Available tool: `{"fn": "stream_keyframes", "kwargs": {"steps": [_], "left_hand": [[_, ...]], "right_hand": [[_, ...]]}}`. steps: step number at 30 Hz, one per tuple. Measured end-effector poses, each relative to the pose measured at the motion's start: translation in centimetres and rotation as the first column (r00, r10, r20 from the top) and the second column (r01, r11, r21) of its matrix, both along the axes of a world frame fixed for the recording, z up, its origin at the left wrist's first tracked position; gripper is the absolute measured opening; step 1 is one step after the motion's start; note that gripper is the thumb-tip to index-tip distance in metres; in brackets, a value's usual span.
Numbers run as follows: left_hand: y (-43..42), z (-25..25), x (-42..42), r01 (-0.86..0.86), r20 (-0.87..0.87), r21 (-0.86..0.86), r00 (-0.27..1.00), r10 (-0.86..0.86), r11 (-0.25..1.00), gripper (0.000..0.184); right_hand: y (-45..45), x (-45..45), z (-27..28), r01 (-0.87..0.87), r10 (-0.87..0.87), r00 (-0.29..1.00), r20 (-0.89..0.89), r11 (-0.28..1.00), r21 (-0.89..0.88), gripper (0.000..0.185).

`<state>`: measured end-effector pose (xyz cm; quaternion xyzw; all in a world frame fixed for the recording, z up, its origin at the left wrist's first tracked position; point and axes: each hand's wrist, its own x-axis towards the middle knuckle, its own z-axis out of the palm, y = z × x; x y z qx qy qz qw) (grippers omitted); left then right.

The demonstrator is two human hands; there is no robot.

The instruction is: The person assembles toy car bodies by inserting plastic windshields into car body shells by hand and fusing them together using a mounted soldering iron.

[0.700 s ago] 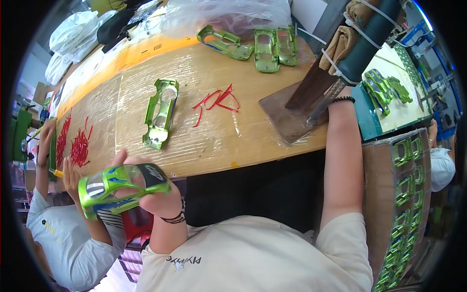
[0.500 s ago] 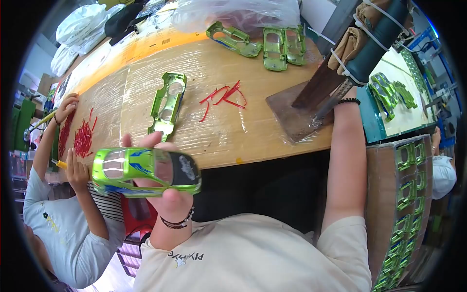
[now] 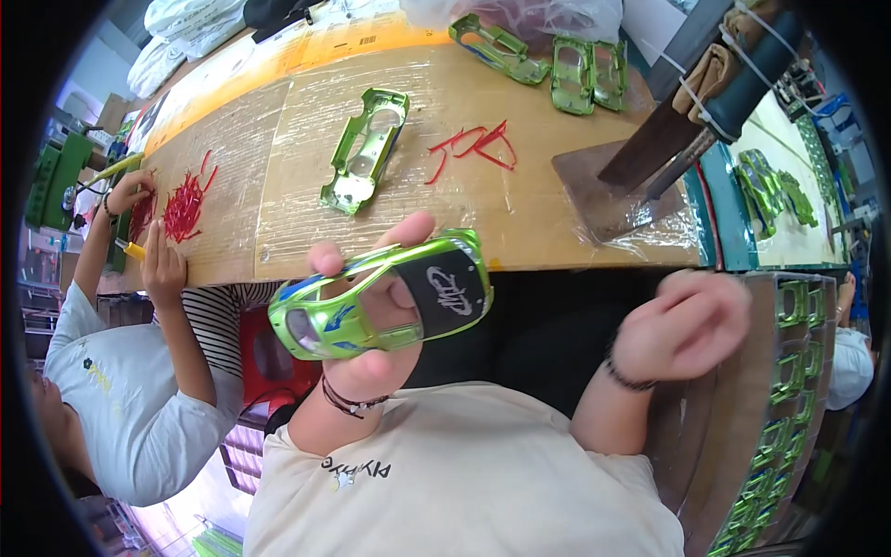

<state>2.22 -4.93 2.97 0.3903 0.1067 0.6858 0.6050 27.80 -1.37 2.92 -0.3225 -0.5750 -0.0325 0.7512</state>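
My left hand (image 3: 369,371) is closed around a green toy car body shell (image 3: 345,314). The shell has blue markings, a black hood with a pale logo and window openings through which my fingers show. My right hand (image 3: 682,325) hangs beyond the table's front edge, at the right, its fingers curled in and blurred; whether anything small is in them is hidden. Another green car body shell (image 3: 348,181) lies upside down on the table, above my left hand. To its right are several thin red strips (image 3: 478,147).
A metal press-like stand (image 3: 631,181) with a dark handle occupies the table's right side. More green shells (image 3: 585,79) lie at the back. A box of shells (image 3: 789,371) stands right. At left, a co-worker's hand (image 3: 162,265) holds a yellow-handled tool (image 3: 132,249) near red strips (image 3: 184,206).
My right hand has come away from beside the stand, back toward my body. The held shell has shifted right and tilted, its hood end higher. The view has also shifted.
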Motion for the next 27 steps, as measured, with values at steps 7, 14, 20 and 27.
{"fn": "stream_keyframes", "kwargs": {"steps": [7, 14, 20, 27], "left_hand": [[-1.3, -0.2, 1.5, 0.176, 0.001, 0.023, 0.984, -0.176, 0.984, 0.075], [-2.4, -0.2, 1.3, 0.285, 0.08, 0.12, 0.952, -0.295, 0.951, 0.073], [-2.9, 0.0, 1.0, 0.258, -0.102, 0.172, 0.965, -0.243, 0.951, 0.07], [-2.8, 0.5, 1.2, 0.266, -0.339, 0.298, 0.927, -0.159, 0.917, 0.06]], "right_hand": [[-5.3, -5.4, 1.1, -0.644, 0.612, 0.762, -0.209, 0.686, -0.34, 0.029], [-6.1, -6.1, 2.6, -0.737, 0.654, 0.675, -0.342, 0.574, -0.356, 0.025], [-6.4, -5.7, 3.0, -0.846, 0.671, 0.53, -0.519, 0.374, -0.381, 0.017], [-6.5, -4.4, 3.0, -0.93, 0.515, 0.354, -0.781, 0.107, -0.351, 0.017]]}}
